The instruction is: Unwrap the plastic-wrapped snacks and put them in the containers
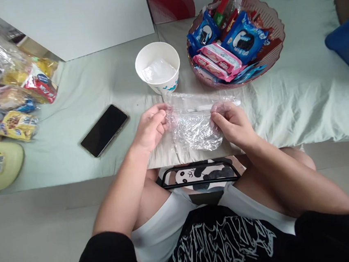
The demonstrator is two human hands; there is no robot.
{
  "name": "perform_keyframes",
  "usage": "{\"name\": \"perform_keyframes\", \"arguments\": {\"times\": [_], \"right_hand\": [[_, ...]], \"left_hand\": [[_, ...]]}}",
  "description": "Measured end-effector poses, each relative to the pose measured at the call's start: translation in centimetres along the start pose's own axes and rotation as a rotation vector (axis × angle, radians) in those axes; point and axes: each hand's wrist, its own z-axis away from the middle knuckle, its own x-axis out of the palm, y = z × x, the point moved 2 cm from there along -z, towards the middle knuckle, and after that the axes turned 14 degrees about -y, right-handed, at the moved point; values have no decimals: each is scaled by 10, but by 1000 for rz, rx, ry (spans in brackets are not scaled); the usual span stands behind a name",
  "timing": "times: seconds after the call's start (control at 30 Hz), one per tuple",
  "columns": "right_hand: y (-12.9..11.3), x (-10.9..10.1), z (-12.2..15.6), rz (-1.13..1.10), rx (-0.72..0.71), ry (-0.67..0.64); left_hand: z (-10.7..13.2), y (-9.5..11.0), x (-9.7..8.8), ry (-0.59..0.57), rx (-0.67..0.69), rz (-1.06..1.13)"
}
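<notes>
A clear, crinkled plastic zip bag [196, 122] lies on the pale green cloth [298, 102] at the near edge of the low table. My left hand [151, 127] pinches its left side with curled fingers. My right hand [231, 121] grips the right side near the white zip strip. Nothing that I can make out is in the bag. Just behind the bag stands a white paper cup [158, 68] with clear plastic crumpled inside it.
A black phone [104, 130] lies to the left. A pink bowl [270, 18] heaped with wrapped biscuits sits back right. Bagged snacks [7, 93] pile up at the far left, and a blue object [346, 42] is at the right edge.
</notes>
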Motion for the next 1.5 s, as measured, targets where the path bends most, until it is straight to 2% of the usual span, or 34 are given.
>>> {"name": "perform_keyframes", "arguments": {"times": [0.1,0.13,0.2,0.3,0.43,0.5,0.7,0.8,0.9,1.07,1.27,1.4,1.5], "right_hand": [[-1,1,1,-12,-7,-5],[-1,1,1,-29,-4,-16],[-1,1,1,-74,5,-44],[-1,-1,1,-48,44,-86],[-2,-3,1,37,61,-95],[-2,-3,1,18,48,-98],[-5,-3,3,-173,-28,3],[-2,-7,3,-218,-19,39],[3,-11,4,-176,8,55],[2,-10,5,0,4,12],[2,-4,2,-177,64,37],[5,-8,2,-207,87,86],[6,-11,3,-254,98,35]], "left_hand": [[-1,-6,7,-176,-134,5],[0,-8,9,-198,-173,-20],[-1,-10,10,-169,-192,-62],[0,-10,9,-109,-135,-78],[2,-8,8,-162,-123,-123],[3,-6,8,-148,-120,-106],[1,3,8,-77,-20,-9],[0,6,7,-63,18,-12],[-1,4,4,-81,23,-33],[-1,-5,0,-78,36,-204],[0,-4,2,-92,68,-212],[0,-3,2,-87,82,-187],[0,-3,0,-98,69,-165]]}}
